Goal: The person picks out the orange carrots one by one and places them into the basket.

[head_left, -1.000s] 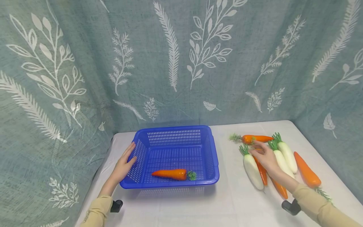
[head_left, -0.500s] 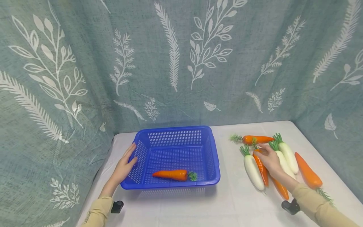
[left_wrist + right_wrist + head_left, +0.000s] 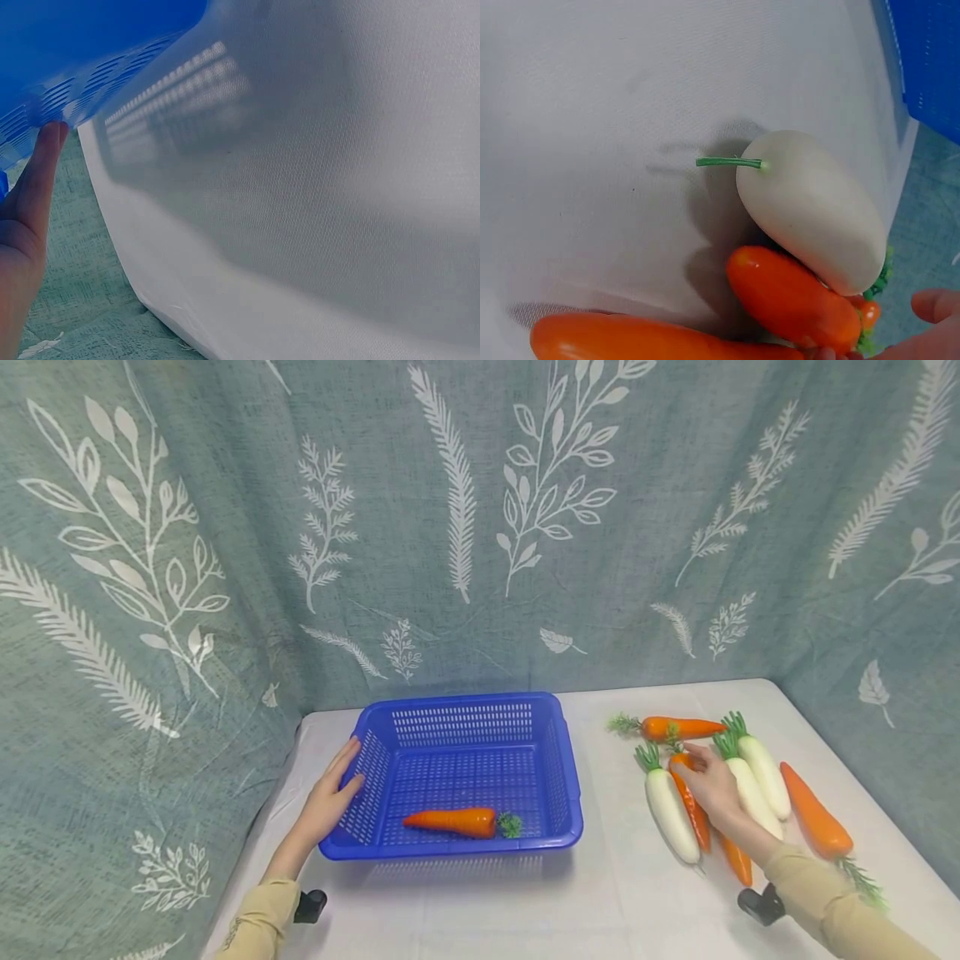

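Note:
My left hand rests at the left side of a blue perforated basket. In the left wrist view, a straight finger touches the basket's outer wall. A carrot with a green tuft lies inside, along the front. My right hand is over the thick end of a carrot on the table, thumb and fingers apart. Fingertips reach its side in the right wrist view, while the thumb stands away. A white radish lies left of that carrot; another carrot lies partly hidden under the hand.
One carrot lies crosswise behind the group. Two more white radishes lie right of the hand, and a further carrot beyond them. The white table meets a leaf-patterned green curtain at the back and sides.
My right hand came down from the leafy top onto the carrot's thick end, then shifted slightly left. The carrot under the hand swung its tip a little left. My left hand stayed put.

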`<state>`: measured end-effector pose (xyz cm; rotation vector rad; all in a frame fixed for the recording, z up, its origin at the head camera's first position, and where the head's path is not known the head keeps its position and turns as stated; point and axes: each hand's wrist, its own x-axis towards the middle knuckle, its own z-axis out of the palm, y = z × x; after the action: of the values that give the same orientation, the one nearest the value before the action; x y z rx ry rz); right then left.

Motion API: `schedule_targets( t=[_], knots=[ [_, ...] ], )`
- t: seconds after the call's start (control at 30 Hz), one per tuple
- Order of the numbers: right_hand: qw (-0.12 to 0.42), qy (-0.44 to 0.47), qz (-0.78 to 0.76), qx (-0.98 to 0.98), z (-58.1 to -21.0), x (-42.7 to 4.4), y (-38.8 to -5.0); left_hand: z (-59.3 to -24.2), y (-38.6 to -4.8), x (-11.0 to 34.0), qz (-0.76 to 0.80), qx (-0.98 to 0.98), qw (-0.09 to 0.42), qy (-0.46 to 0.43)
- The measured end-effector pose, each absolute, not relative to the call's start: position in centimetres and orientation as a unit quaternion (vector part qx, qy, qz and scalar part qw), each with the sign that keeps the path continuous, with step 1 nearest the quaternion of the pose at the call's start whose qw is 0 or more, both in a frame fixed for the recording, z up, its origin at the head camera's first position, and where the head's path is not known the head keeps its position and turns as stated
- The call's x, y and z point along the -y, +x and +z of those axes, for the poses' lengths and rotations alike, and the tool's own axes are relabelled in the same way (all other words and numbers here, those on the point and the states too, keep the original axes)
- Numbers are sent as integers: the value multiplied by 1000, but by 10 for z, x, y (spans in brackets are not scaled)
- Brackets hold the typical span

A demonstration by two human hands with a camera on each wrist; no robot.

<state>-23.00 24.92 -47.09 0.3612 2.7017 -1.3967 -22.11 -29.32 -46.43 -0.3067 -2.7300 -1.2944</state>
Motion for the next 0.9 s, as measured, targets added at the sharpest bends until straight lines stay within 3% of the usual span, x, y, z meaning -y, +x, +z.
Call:
schedule_targets(
  t=[0.37, 0.9],
  knots=[
    [32, 119, -415, -901, -477, -242, -242, -461, -224, 295, -429, 896, 48, -103],
    [73, 119, -426, -894, -480, -232, -249, -458, -227, 294, -432, 896, 39, -94]
  ],
)
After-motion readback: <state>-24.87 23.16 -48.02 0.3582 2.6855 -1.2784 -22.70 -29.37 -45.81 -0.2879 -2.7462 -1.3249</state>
